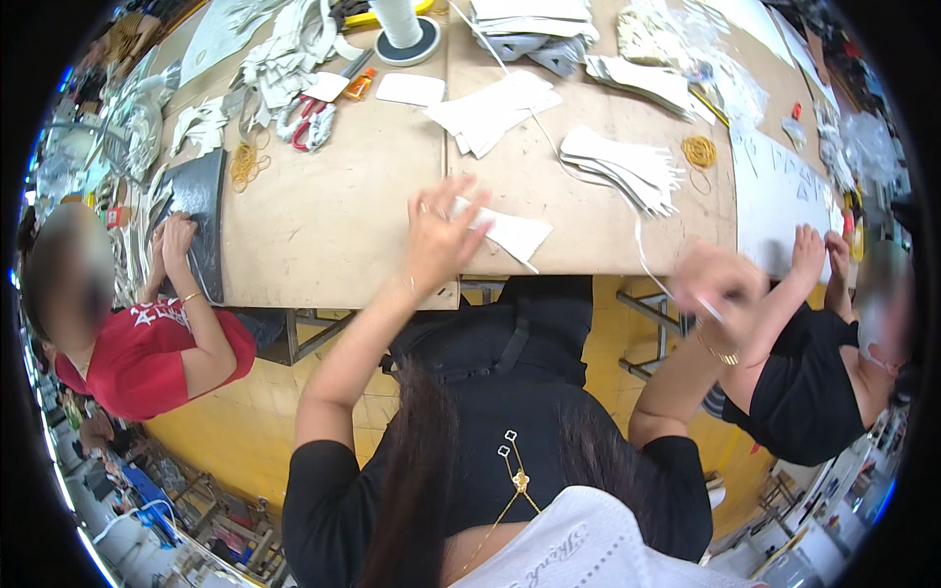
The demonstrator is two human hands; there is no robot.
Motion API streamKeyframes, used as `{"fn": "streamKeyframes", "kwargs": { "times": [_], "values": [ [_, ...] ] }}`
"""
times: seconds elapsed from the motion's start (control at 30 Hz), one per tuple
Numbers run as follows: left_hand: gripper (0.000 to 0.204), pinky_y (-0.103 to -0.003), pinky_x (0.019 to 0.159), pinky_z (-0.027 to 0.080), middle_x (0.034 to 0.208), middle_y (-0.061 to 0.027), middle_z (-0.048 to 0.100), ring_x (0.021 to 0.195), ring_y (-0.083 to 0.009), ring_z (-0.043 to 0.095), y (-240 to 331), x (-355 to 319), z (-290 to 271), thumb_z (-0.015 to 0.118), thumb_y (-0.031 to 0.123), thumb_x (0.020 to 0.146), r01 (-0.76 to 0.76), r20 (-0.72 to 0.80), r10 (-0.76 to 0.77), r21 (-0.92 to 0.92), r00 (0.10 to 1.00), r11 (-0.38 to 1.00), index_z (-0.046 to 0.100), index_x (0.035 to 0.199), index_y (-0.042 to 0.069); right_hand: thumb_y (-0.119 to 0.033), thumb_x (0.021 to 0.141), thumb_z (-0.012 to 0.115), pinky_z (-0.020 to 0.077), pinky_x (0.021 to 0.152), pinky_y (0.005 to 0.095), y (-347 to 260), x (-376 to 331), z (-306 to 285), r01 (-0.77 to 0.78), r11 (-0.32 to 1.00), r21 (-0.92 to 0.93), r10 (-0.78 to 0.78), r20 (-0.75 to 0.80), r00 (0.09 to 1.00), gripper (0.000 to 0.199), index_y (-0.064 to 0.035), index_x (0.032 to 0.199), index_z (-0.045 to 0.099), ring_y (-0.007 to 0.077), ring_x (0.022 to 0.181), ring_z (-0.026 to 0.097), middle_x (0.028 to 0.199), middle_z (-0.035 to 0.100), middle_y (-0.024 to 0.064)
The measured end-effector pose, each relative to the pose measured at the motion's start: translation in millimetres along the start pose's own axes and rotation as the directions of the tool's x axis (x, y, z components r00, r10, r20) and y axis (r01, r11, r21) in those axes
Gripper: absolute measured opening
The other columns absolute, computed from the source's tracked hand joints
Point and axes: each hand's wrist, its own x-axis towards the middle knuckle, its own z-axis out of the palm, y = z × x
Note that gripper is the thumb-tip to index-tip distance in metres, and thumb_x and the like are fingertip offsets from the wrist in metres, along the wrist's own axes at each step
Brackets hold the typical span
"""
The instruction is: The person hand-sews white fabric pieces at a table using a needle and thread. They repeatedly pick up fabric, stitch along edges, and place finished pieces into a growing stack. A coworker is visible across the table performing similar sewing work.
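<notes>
Straight in over a broad tan table, strewn with pale cut pieces. Out to the left end, to a co-worker in red; across to the right end, to a co-worker in black. Down a size, to a large white sheet under the right-hand worker's reach, then to a dark board beside the left-hand worker's close-set hands.

On to a fan of white pieces near mid-table, and just right, to a stack of finger-ended pieces.

And here, to the left hand: spread wide, fingers apart, clasping nothing; cannot tell if pressing down. Over to the right hand: smeared by blur, out past the near edge, curled around a white cord.

Look, under those left fingers, at a single white piece, poking out rightward, close to the near edge!

Up to a white spool on a dark round base; across to yellow rubber bands, right of the finger-ended stack; and, littlest, to an orange bottle, below and left of the spool.
</notes>
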Motion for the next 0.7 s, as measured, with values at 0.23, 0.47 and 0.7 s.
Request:
{"fn": "streamKeyframes", "kwargs": {
  "times": [0.23,0.47,0.7],
  "values": [
    [0.044,-0.041,0.092,0.054,0.116,-0.0171,0.066,0.109,-0.0297,0.065,-122.9,186.5,18.5,0.061,0.034,0.102,0.326,0.311,-0.697,-0.938,0.647,-0.116,0.056,0.126,-0.003,-0.01,0.085,0.078,0.018,0.041,0.0189,-144.1,-95.5,-37.2,0.637,0.549,0.54,-0.663,-0.183,0.726,0.005,-0.0117,0.082,0.074,0.0063,0.055,0.069,0.07,0.071,-0.0051],
    [0.036,-0.05,0.101,0.051,0.126,-0.0241,0.061,0.118,-0.0368,0.062,-160.7,226.8,27.0,0.056,0.029,0.102,0.075,0.335,-0.68,-0.922,0.652,-0.381,0.051,0.115,-0.004,-0.01,0.085,0.076,0.0178,0.042,0.0207,-197.3,-190.5,-12.1,0.777,0.621,0.103,-0.634,-0.518,0.575,0.007,-0.0138,0.08,0.072,0.0044,0.051,0.065,0.068,0.068,-0.0063],
    [0.031,-0.046,0.093,0.054,0.125,-0.0182,0.063,0.115,-0.03,0.064,-167.8,224.7,26.0,0.053,0.02,0.102,0.032,0.395,-0.713,-0.885,0.579,-0.464,0.058,0.114,-0.007,-0.007,0.093,0.064,0.0276,0.052,0.028,-230.5,-331.8,-43.0,0.424,0.852,-0.308,-0.413,-0.892,0.182,0.012,-0.0135,0.085,0.058,0.0077,0.054,0.049,0.075,0.055,-0.0046]
  ]
}}
